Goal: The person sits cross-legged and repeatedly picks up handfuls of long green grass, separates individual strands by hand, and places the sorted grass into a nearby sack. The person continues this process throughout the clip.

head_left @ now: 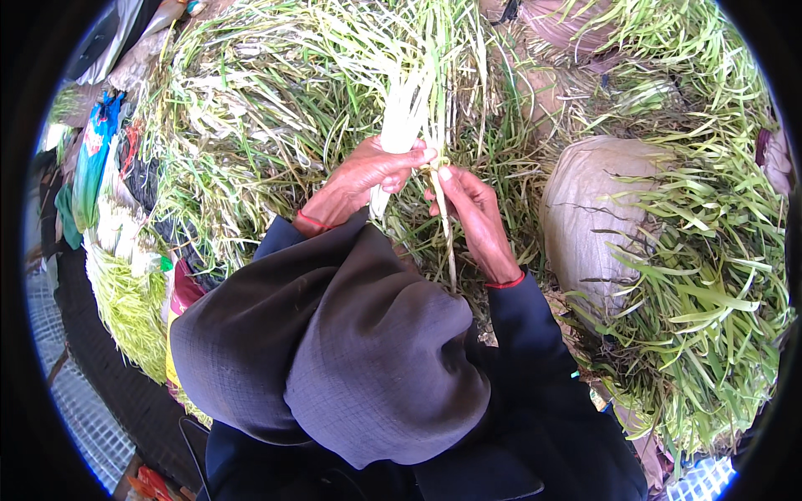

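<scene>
My left hand (361, 177) is closed around a bundle of pale stalks (404, 113), white at the base with green leaves fanning away from me; they look like garlic chives. Its thumb points right, to a thin yellowish stalk (445, 219). My right hand (476, 210) pinches that stalk between thumb and fingertips, close beside the left thumb. The stalk's lower end hangs toward my knees, while its upper part runs up alongside the bundle. Both hands meet just beyond my dark-covered knees (384, 342). The left fingers are partly hidden behind the stalks.
A large heap of loose green and withered leaves (251, 108) spreads ahead and left. At right stands a bulging pale sack (597, 217), with more cut greens (710, 309) beside it. Bundled pale greens (129, 292) and a blue-green bag (93, 167) lie at far left.
</scene>
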Action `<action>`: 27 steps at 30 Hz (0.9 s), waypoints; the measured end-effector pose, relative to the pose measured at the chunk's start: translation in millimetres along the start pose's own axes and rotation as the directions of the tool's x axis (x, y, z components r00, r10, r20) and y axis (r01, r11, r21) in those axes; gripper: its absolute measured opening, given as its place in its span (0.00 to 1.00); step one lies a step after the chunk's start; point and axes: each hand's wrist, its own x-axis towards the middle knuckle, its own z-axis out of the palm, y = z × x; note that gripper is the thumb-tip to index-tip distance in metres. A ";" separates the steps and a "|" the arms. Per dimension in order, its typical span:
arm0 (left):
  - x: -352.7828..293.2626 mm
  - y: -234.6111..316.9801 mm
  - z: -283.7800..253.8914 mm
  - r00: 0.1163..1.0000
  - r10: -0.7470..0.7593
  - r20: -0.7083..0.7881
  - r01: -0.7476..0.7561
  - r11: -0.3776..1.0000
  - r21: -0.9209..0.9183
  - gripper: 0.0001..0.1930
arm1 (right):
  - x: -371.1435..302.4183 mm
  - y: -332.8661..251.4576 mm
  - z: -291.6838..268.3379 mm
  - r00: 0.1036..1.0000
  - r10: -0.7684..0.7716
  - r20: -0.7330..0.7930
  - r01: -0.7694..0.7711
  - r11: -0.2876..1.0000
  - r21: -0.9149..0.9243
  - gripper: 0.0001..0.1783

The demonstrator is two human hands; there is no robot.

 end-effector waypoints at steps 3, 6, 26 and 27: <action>1.3 -1.7 -1.1 1.000 0.013 0.001 -0.013 0.999 0.040 0.16 | 6.6 2.4 4.1 0.998 -0.052 -0.038 0.052 0.999 -0.014 0.16; 1.0 -4.2 -1.4 0.999 0.040 -0.010 -0.040 0.999 0.014 0.15 | 12.0 5.7 8.3 0.990 -0.082 -0.119 0.074 0.995 -0.072 0.15; -0.4 -5.9 0.4 0.999 0.003 -0.041 -0.003 1.000 -0.007 0.13 | 5.2 22.1 20.5 0.932 -0.145 -0.332 0.171 0.984 0.049 0.17; -0.7 -5.6 0.5 0.999 -0.002 -0.041 0.002 1.000 -0.016 0.13 | 6.0 21.8 19.3 0.939 -0.121 -0.322 0.145 0.988 0.050 0.17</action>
